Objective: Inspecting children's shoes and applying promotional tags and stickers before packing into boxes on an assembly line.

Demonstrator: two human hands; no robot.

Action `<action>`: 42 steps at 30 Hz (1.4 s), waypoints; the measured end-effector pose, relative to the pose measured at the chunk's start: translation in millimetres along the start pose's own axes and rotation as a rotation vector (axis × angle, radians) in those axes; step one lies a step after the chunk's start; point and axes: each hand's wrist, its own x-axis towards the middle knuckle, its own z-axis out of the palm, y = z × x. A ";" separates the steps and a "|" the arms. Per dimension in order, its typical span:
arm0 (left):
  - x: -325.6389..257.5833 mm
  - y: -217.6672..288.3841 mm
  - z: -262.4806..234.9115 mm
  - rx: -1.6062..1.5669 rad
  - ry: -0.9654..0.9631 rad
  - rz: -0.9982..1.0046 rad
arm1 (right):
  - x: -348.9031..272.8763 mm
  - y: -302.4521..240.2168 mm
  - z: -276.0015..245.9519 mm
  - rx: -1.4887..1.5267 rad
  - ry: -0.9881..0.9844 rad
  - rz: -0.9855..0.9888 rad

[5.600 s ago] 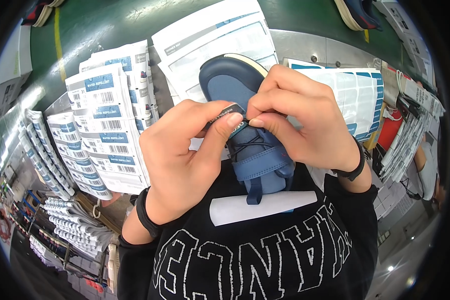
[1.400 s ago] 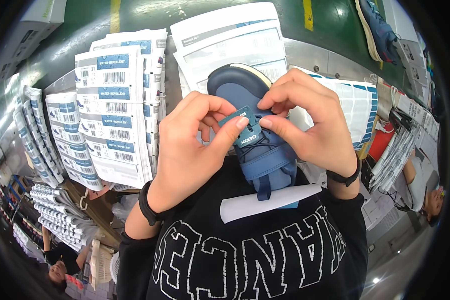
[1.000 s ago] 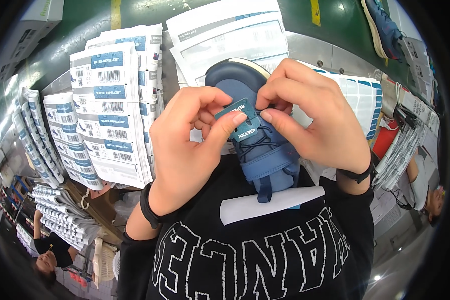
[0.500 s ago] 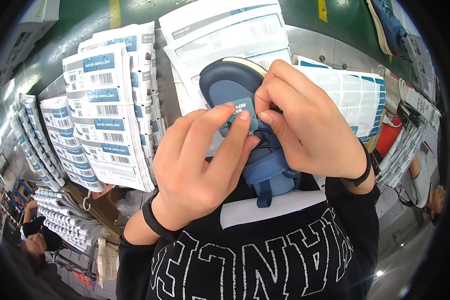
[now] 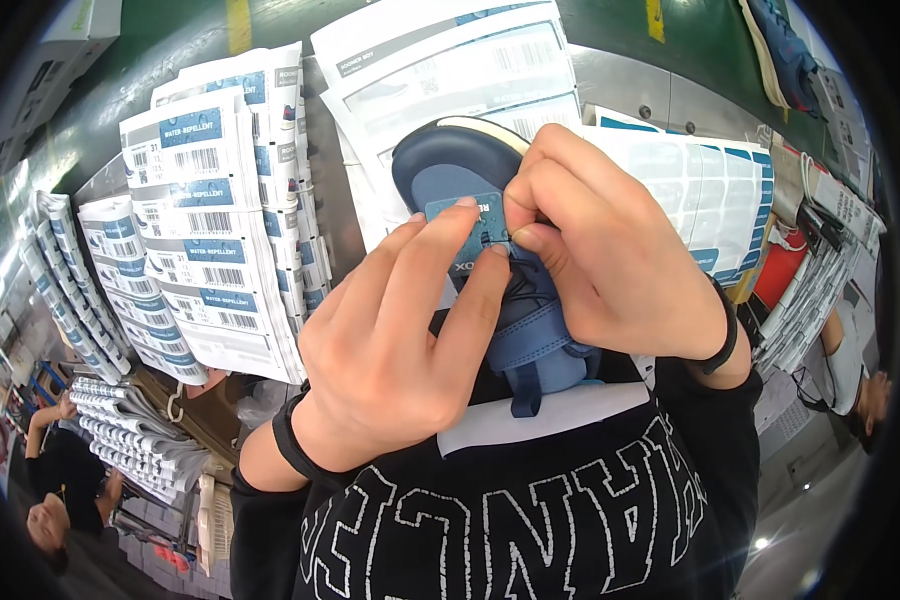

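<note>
A dark blue shoe (image 5: 435, 160) with a pale sole edge lies in front of me, its toe pointing away and its strap and heel loop near my shirt. Over the shoe's front is a small blue-green hang tag (image 5: 487, 228). The fingers of my left hand (image 5: 380, 350) grip the tag, with fingertips on its printed face. My right hand (image 5: 615, 255) is closed in a pinch at the tag's right edge; what exactly sits between those fingertips is hidden. Dark laces show just below the tag.
Stacks of printed white-and-blue packets (image 5: 205, 240) stand at left. Large white printed sheets (image 5: 450, 60) lie beyond the shoe, with a label sheet (image 5: 705, 185) to the right. Another blue shoe (image 5: 780, 55) is at upper right. White paper (image 5: 545, 415) rests against my shirt. A co-worker (image 5: 65, 480) is at lower left.
My left fingers have spread a little on the tag, and more of its lower part shows. The tag lies slightly further left, while my right hand keeps its pinch almost in place.
</note>
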 end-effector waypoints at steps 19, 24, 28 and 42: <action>3.2 -1.4 15.0 -0.399 0.145 -0.300 | -1.9 9.9 -20.0 0.072 -0.012 0.013; 3.9 -2.3 14.4 -0.442 0.100 -0.337 | -2.6 15.7 -18.1 0.096 0.006 -0.078; 1.7 -2.3 13.4 -0.531 0.059 -0.396 | -2.9 16.4 -17.3 0.078 -0.065 -0.112; 16.5 -31.0 -5.5 -0.982 -0.230 -0.709 | -126.2 4.9 -48.6 0.246 0.146 0.239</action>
